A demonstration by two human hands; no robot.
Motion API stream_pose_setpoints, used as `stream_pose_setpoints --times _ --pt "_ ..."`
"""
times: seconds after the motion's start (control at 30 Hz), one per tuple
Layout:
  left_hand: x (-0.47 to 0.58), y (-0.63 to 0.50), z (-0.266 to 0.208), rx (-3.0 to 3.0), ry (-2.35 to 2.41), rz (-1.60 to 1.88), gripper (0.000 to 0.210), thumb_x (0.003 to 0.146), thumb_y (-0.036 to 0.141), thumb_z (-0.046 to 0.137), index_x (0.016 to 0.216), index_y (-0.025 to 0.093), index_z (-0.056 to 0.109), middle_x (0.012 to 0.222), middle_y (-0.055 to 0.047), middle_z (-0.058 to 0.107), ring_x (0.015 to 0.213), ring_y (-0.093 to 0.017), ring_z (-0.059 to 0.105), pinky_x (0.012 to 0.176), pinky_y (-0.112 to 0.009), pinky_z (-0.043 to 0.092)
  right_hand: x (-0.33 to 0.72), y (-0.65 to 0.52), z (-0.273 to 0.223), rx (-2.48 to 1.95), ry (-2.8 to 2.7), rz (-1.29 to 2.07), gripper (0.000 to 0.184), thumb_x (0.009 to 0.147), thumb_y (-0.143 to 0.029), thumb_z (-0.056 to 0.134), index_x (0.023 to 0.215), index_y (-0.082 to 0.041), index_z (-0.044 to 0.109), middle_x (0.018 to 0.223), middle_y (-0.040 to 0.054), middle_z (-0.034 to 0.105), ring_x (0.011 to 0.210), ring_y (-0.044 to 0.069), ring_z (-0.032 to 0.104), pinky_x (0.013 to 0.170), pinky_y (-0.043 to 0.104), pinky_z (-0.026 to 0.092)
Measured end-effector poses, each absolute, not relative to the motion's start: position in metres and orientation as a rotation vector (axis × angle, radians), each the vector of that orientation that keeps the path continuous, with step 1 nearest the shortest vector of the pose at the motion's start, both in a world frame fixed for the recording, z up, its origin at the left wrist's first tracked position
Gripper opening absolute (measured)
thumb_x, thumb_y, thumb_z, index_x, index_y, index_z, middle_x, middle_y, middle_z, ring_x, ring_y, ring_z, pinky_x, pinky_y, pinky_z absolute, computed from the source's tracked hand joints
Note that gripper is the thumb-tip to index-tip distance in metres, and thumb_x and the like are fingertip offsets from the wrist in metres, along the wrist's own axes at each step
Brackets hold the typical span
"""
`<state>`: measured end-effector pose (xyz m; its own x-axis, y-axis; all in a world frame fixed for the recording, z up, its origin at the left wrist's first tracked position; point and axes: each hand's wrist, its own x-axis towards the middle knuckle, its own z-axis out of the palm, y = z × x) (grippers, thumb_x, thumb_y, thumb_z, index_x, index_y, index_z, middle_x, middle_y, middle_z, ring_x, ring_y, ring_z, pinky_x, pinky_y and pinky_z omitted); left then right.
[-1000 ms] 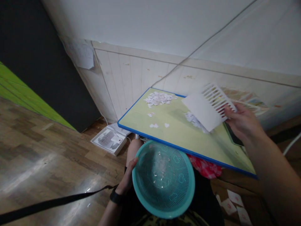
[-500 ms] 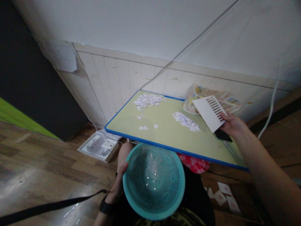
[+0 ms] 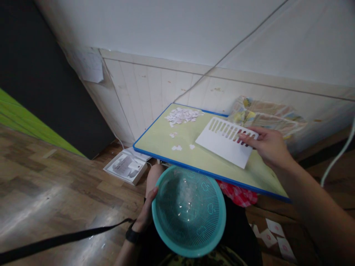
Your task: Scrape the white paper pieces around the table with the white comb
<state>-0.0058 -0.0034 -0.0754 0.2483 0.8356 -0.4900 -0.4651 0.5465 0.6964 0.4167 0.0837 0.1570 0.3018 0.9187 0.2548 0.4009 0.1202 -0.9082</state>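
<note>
Beneath the slotted white rectangular sheet (image 3: 222, 145), fingers of my right hand (image 3: 268, 145) are partly hidden; my right forearm (image 3: 313, 195) is cut off at right. My left hand (image 3: 148, 207) is partly concealed by the round teal plastic basket (image 3: 212, 225), its clear, shiny contents (image 3: 186, 195) indistinct. Near right, red marks on white cards (image 3: 268, 238) are illegibly small.

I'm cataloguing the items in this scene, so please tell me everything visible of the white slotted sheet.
The white slotted sheet is thin, flat and roughly rectangular, of what looks like plastic or stiff card. A row of round-ended slots runs along its far edge; the nearer part is solid. The right hand grips its right end, thumb on the upper face. It appears tilted over the green tabletop; whether it touches there, I cannot tell.
</note>
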Motion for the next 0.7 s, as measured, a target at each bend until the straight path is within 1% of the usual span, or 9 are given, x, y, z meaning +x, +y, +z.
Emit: stream_pose_setpoints --times 0.1,0.17,0.23,0.3,0.37,0.47,0.57,0.63,0.7 --pt "-0.004 -0.004 -0.073 0.471 1.013 0.958 0.071 0.069 0.083 0.098 0.098 0.019 0.086 0.090 -0.009 0.090 0.112 -0.041 0.084 0.105 -0.040 0.065 0.396 0.086 0.156 -1.553 -1.483 0.471 0.042 0.075 -0.060 0.096 0.096 -0.025 0.088 0.080 0.0042 0.083 0.072 0.025 0.074 0.066 0.036 0.059" --pt "-0.002 -0.004 -0.069 0.484 0.989 0.968 0.068 0.069 0.082 0.098 0.096 0.021 0.087 0.084 -0.007 0.089 0.101 -0.037 0.085 0.104 -0.039 0.065 0.394 0.087 0.156 -1.588 -1.545 0.413 0.039 0.079 -0.061 0.091 0.097 -0.026 0.088 0.082 0.0055 0.084 0.073 0.027 0.075 0.065 0.037 0.059" --pt "-0.001 -0.004 -0.065 0.482 0.969 0.978 0.063 0.073 0.081 0.097 0.095 0.022 0.089 0.083 -0.006 0.089 0.095 -0.035 0.085 0.104 -0.037 0.065 0.400 0.087 0.156 -1.612 -1.563 0.377 0.037 0.082 -0.058 0.089 0.101 -0.026 0.089 0.088 0.0067 0.087 0.077 0.029 0.078 0.067 0.038 0.061" --pt "0.000 -0.005 -0.062 0.473 0.961 0.978 0.063 0.073 0.081 0.096 0.093 0.022 0.090 0.085 -0.006 0.090 0.097 -0.035 0.086 0.103 -0.036 0.065 0.411 0.084 0.157 -1.647 -1.559 0.356 0.038 0.084 -0.055 0.088 0.107 -0.024 0.090 0.094 0.0085 0.089 0.081 0.029 0.079 0.070 0.039 0.062" --pt "0.001 -0.005 -0.057 0.485 0.970 0.985 0.064 0.070 0.083 0.097 0.090 0.023 0.090 0.086 -0.007 0.090 0.105 -0.037 0.085 0.104 -0.036 0.066 0.423 0.081 0.159 -1.689 -1.544 0.350 0.044 0.084 -0.054 0.089 0.111 -0.020 0.089 0.097 0.0104 0.089 0.082 0.029 0.080 0.072 0.039 0.063" --pt "0.003 -0.006 -0.047 0.534 1.002 0.990 0.068 0.067 0.084 0.097 0.094 0.022 0.090 0.088 -0.007 0.090 0.116 -0.041 0.084 0.108 -0.038 0.065 0.430 0.077 0.164 -1.700 -1.503 0.360 0.050 0.082 -0.057 0.092 0.115 -0.018 0.089 0.098 0.0101 0.089 0.082 0.029 0.079 0.072 0.038 0.063" --pt "0.006 -0.006 -0.037 0.551 1.006 0.969 0.074 0.067 0.087 0.095 0.101 0.021 0.091 0.095 -0.009 0.092 0.125 -0.044 0.081 0.112 -0.041 0.064 0.410 0.075 0.167 -1.637 -1.513 0.368 0.044 0.085 -0.052 0.090 0.116 -0.020 0.090 0.100 0.0086 0.089 0.083 0.028 0.080 0.075 0.037 0.063" --pt "0.007 -0.006 -0.033 0.545 1.002 0.969 0.074 0.066 0.088 0.095 0.100 0.022 0.091 0.100 -0.010 0.092 0.130 -0.045 0.079 0.115 -0.042 0.063 0.387 0.077 0.167 -1.596 -1.568 0.363 0.039 0.088 -0.050 0.088 0.114 -0.021 0.090 0.099 0.0085 0.089 0.082 0.027 0.079 0.074 0.038 0.062" --pt "0.008 -0.007 -0.032 0.525 0.998 0.973 0.073 0.064 0.088 0.096 0.097 0.023 0.091 0.101 -0.011 0.092 0.133 -0.046 0.078 0.116 -0.043 0.062 0.364 0.081 0.165 -1.560 -1.616 0.356 0.038 0.088 -0.053 0.087 0.111 -0.023 0.089 0.097 0.0080 0.089 0.079 0.028 0.079 0.071 0.039 0.062"
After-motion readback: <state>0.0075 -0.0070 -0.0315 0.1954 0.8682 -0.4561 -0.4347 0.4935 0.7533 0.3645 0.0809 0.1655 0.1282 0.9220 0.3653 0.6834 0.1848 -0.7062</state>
